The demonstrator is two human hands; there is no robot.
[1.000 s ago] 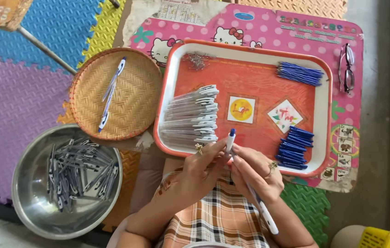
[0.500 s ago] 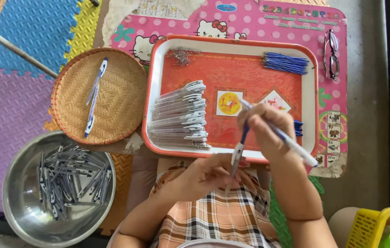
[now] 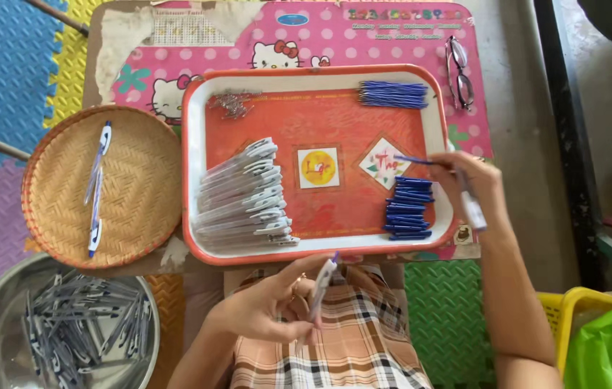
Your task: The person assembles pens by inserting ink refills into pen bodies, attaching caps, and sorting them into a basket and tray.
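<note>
Blue thin ink refill (image 3: pixel 414 161) sits pinched in the right hand (image 3: pixel 468 189) over the orange rectangular plastic tray (image 3: pixel 320 248), just above the pile of blue refills (image 3: pixel 408 209). Fingers of the left hand (image 3: pixel 266 306) close around a clear pen barrel (image 3: pixel 322 284) above the lap.

Interlocking foam floor mats (image 3: pixel 11 79) in blue, yellow, purple and green cover the floor around a low table with a pink cartoon-printed top (image 3: pixel 363 39). Right of the table lies bare grey concrete floor (image 3: pixel 518 130), crossed by a dark metal bar (image 3: pixel 569 130). Soft, even daylight falls over everything.
</note>
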